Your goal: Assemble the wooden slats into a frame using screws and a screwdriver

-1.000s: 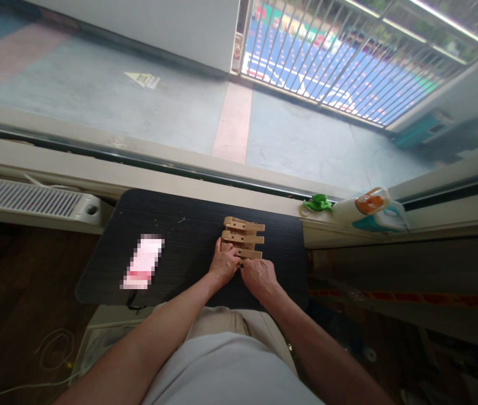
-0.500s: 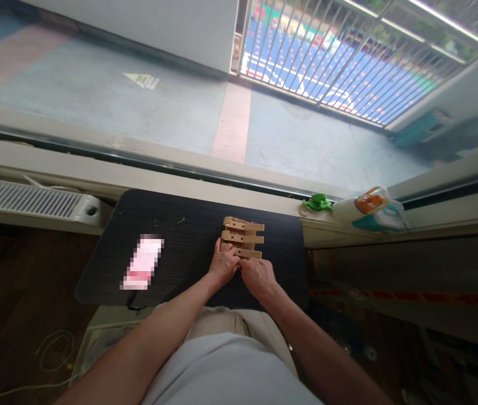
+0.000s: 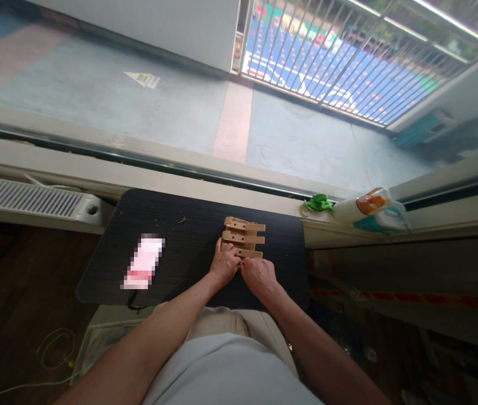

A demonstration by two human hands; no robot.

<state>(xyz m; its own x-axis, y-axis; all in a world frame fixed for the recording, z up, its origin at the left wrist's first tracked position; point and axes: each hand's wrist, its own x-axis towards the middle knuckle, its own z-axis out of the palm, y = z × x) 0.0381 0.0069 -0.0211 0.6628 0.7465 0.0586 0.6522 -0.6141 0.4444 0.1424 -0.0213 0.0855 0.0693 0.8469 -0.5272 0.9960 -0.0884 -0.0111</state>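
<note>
A small wooden piece with three parallel slats and dark holes, the slatted wooden piece [image 3: 245, 239], lies on the dark tabletop [image 3: 197, 253]. My left hand [image 3: 225, 264] grips its near left corner, fingers bent over the nearest slat. Close beside it, my right hand [image 3: 259, 277] is closed at the near edge of the same piece, knuckles up. Whatever sits between the right fingertips is too small and too hidden to make out.
A blurred pink-and-white rectangle [image 3: 143, 261] lies on the table's left side, with a tiny screw-like item [image 3: 182, 220] farther back. On the windowsill stand a green cloth-like item [image 3: 319, 202] and bottles [image 3: 355, 208]. A radiator [image 3: 32, 199] is at left.
Both hands and the wooden piece stay almost in place. The whole view has shifted very slightly.
</note>
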